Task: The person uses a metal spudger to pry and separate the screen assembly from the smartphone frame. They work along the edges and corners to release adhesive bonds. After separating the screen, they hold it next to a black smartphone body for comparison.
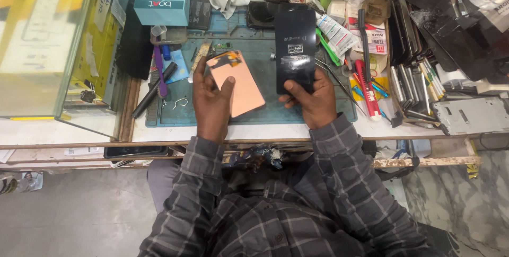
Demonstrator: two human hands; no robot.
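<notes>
My left hand point(210, 100) grips a phone display panel point(241, 88) with its copper-coloured back facing up, tilted above the blue work mat point(169, 115). My right hand point(313, 100) holds a black phone screen point(295, 50) upright by its lower end, glossy side up with small stickers on it. The two panels sit side by side, a small gap apart, over the middle of the mat. Both forearms wear grey checked sleeves.
A teal box point(161, 1) stands at the back left beside a glass case point(47, 45) holding yellow boxes. A purple tool point(159, 69), a black pen-like tool point(154, 90), a red-handled tool point(366, 85), tweezers and stacked phone parts point(413, 77) crowd both sides. A grey frame point(469, 115) lies far right.
</notes>
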